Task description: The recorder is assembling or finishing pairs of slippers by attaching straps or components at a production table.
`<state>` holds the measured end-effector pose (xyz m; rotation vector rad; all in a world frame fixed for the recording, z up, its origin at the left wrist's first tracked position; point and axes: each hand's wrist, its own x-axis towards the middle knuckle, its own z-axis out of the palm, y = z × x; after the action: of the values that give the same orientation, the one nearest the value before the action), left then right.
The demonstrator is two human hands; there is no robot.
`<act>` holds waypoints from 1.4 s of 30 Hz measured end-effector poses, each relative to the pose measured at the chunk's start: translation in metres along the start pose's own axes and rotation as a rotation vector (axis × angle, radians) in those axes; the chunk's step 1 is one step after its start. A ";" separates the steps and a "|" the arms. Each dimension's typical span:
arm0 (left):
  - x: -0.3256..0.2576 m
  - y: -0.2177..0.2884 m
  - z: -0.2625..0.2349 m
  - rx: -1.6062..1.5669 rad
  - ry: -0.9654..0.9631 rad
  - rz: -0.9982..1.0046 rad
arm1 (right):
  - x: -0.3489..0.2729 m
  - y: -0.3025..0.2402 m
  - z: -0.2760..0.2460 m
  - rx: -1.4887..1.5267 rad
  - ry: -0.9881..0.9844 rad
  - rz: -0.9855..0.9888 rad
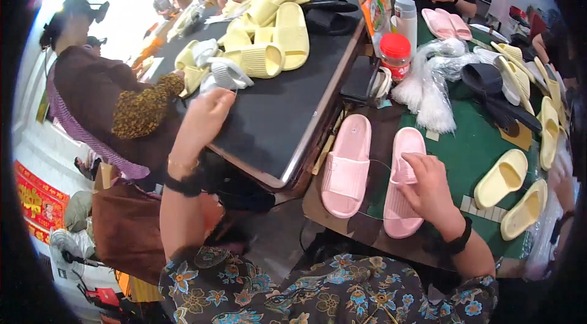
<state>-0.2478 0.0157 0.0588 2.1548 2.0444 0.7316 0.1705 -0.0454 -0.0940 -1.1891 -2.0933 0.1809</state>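
Two pink slide sandals lie side by side on the green table (471, 152). My right hand (428, 186) rests on the right pink sandal (403, 159), fingers curled on its strap. The left pink sandal (346, 165) lies untouched beside it. My left hand (205, 117) is stretched out to the left over the black table (287, 116), fingers together, touching a white-grey sandal (226, 74) at the edge of a pile of pale yellow sandals (269, 30). I cannot tell whether it grips the sandal.
A red-lidded jar (396, 55), a white bottle (406, 18) and clear plastic bags (434, 79) stand behind the pink pair. Yellow sandals (510, 192) and black sandals (489, 88) lie at right. A person in brown (104, 104) stands at left; others sit at the far end.
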 end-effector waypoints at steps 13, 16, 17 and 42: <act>0.089 -0.159 0.048 0.464 0.107 -0.123 | 0.042 0.009 0.068 0.106 -0.692 0.075; 0.105 -0.173 0.052 0.325 0.001 -0.174 | 0.031 0.017 0.058 0.237 -0.637 0.181; 0.106 -0.191 0.055 0.148 -0.036 -0.214 | 0.033 0.015 0.036 0.300 -0.664 0.194; 0.175 -0.257 0.083 -0.126 -0.207 -0.101 | 0.006 -0.120 -0.165 0.134 -0.097 -0.306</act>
<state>-0.4525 0.2322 -0.0617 1.9537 1.9311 0.5814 0.1908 -0.1443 0.0841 -0.7839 -2.2781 0.2361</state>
